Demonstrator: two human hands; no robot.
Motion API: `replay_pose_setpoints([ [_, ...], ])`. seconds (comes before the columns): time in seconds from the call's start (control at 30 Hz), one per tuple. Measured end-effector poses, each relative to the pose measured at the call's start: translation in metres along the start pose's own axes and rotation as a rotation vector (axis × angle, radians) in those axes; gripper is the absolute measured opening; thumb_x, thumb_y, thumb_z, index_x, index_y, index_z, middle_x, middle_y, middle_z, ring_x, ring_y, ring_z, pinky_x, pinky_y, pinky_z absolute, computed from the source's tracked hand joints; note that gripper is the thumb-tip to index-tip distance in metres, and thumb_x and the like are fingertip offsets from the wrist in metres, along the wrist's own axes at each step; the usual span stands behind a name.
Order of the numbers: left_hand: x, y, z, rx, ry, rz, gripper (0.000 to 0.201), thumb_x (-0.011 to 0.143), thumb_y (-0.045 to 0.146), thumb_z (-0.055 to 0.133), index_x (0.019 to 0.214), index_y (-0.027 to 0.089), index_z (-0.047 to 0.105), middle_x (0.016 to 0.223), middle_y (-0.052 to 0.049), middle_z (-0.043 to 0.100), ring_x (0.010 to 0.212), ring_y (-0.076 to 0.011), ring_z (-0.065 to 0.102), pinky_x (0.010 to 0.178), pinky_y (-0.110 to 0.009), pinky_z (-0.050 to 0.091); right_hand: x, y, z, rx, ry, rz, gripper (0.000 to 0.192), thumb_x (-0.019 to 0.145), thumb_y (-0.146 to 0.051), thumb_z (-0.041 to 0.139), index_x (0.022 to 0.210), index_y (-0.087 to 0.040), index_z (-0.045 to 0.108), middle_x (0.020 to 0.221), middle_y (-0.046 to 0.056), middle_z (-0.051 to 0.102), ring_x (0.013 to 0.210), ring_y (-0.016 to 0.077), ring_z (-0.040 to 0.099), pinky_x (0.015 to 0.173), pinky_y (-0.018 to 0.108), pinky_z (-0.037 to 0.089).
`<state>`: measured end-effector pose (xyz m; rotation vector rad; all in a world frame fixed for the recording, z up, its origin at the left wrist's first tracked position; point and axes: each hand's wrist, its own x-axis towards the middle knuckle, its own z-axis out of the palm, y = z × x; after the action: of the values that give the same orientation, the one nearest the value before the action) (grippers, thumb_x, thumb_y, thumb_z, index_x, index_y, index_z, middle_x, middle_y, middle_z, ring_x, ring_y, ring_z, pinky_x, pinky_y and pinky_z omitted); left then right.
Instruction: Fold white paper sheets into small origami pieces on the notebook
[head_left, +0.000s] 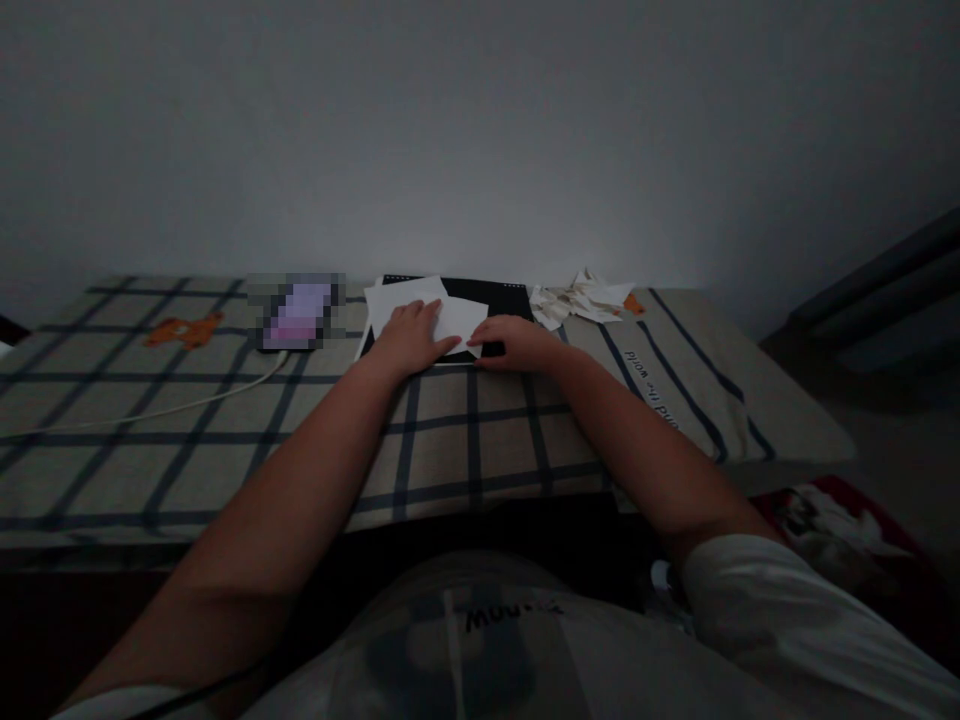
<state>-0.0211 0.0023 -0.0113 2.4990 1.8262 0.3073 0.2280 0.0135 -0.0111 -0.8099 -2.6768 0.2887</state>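
My left hand [412, 335] lies on a white sheet of paper [405, 293], its fingers spread flat and the thumb pointing right. The paper has an angular outline, and its right part reaches toward my right hand [517, 343]. That hand rests at the paper's right edge with its fingers curved and the thumb apart from them; dark surface shows in the gap. Beneath the paper is a flat black sheet or board [510, 298] with small white marks along its far edge. My hands cover part of both.
A phone [300, 315] with a lit, blurred screen lies at the left, a white cable [217, 397] running from it. Crumpled paper scraps [577, 298] lie at the right. The checked tablecloth [442, 440] has orange prints. Behind stands a wall [480, 140].
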Motion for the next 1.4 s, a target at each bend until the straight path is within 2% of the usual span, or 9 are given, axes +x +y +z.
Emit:
replay_pose_setpoints([
  [0.17, -0.002, -0.002, -0.006, 0.042, -0.033, 0.022, 0.105, 0.098, 0.077, 0.058, 0.174, 0.009, 0.032, 0.173, -0.026, 0.044, 0.161, -0.0428, 0.042, 0.132, -0.05, 0.03, 0.0, 0.008, 0.0, 0.066, 0.003, 0.005, 0.027, 0.102, -0.03, 0.071, 0.123, -0.021, 0.085, 0.13, 0.011, 0.083, 0.123, 0.0239, 0.076, 0.112, 0.041, 0.055],
  [0.33, -0.005, -0.013, -0.021, 0.049, -0.196, 0.053, 0.112, 0.092, 0.07, 0.072, 0.175, 0.007, 0.03, 0.173, -0.028, 0.044, 0.159, -0.0398, 0.047, 0.129, -0.043, 0.037, 0.0, 0.003, -0.004, 0.111, -0.039, 0.061, 0.027, 0.105, -0.03, 0.068, 0.124, -0.023, 0.086, 0.137, 0.009, 0.081, 0.133, 0.0242, 0.074, 0.116, 0.041, 0.053],
  [0.47, -0.011, -0.016, -0.032, 0.075, -0.279, 0.022, 0.102, 0.093, 0.062, 0.076, 0.174, 0.012, 0.037, 0.18, -0.022, 0.034, 0.166, -0.0365, 0.037, 0.133, -0.04, 0.031, 0.0, 0.0, -0.008, 0.142, -0.049, 0.086, 0.027, 0.107, -0.026, 0.065, 0.124, -0.022, 0.085, 0.139, 0.01, 0.08, 0.134, 0.0232, 0.073, 0.116, 0.041, 0.054],
  [0.63, -0.017, -0.006, -0.04, 0.097, -0.314, -0.02, 0.091, 0.098, 0.056, 0.074, 0.172, 0.013, 0.042, 0.181, -0.021, 0.033, 0.164, -0.035, 0.041, 0.133, -0.039, 0.031, 0.002, 0.001, -0.006, 0.095, -0.076, 0.084, 0.039, 0.095, -0.026, 0.084, 0.133, -0.018, 0.082, 0.146, 0.015, 0.075, 0.143, 0.029, 0.067, 0.124, 0.047, 0.048],
  [0.77, -0.023, -0.002, -0.045, 0.115, -0.275, -0.019, 0.079, 0.098, 0.056, 0.072, 0.164, 0.015, 0.055, 0.173, -0.02, 0.049, 0.153, -0.0351, 0.056, 0.125, -0.037, 0.041, 0.002, 0.002, -0.002, 0.12, -0.039, 0.103, 0.045, 0.093, -0.025, 0.085, 0.137, -0.016, 0.079, 0.147, 0.018, 0.074, 0.143, 0.0296, 0.068, 0.124, 0.047, 0.049],
  [0.93, -0.034, -0.005, -0.047, 0.105, -0.181, -0.014, 0.046, 0.108, 0.043, 0.048, 0.133, 0.019, 0.08, 0.133, -0.014, 0.081, 0.125, -0.0317, 0.074, 0.103, -0.035, 0.054, 0.0, 0.003, 0.002, 0.07, 0.058, 0.099, 0.061, 0.096, -0.03, 0.081, 0.154, -0.019, 0.067, 0.156, 0.017, 0.068, 0.146, 0.0315, 0.064, 0.126, 0.052, 0.047],
  [1.03, -0.042, 0.001, -0.046, 0.175, -0.088, -0.097, 0.046, 0.108, 0.038, 0.045, 0.125, 0.018, 0.083, 0.126, -0.016, 0.082, 0.119, -0.0351, 0.076, 0.095, -0.04, 0.056, 0.002, -0.003, 0.005, -0.012, 0.066, 0.052, 0.065, 0.1, -0.035, 0.076, 0.16, -0.016, 0.06, 0.159, 0.02, 0.065, 0.148, 0.0322, 0.061, 0.127, 0.052, 0.045],
  [1.17, -0.051, 0.014, -0.044, 0.178, 0.054, -0.205, 0.049, 0.109, 0.037, 0.04, 0.122, 0.018, 0.084, 0.122, -0.019, 0.082, 0.117, -0.0384, 0.076, 0.091, -0.045, 0.057, 0.006, -0.018, 0.01, -0.181, -0.002, 0.038, 0.052, 0.109, -0.033, 0.062, 0.158, -0.015, 0.063, 0.16, 0.022, 0.062, 0.146, 0.033, 0.061, 0.122, 0.05, 0.049],
  [1.4, -0.057, 0.021, -0.04, 0.103, 0.113, -0.279, 0.047, 0.104, 0.028, 0.047, 0.143, 0.024, 0.072, 0.125, -0.016, 0.082, 0.119, -0.0352, 0.076, 0.093, -0.042, 0.057, 0.013, -0.033, 0.009, -0.329, -0.113, 0.059, 0.044, 0.113, -0.035, 0.055, 0.149, -0.013, 0.07, 0.153, 0.021, 0.067, 0.139, 0.0311, 0.067, 0.119, 0.045, 0.051],
])
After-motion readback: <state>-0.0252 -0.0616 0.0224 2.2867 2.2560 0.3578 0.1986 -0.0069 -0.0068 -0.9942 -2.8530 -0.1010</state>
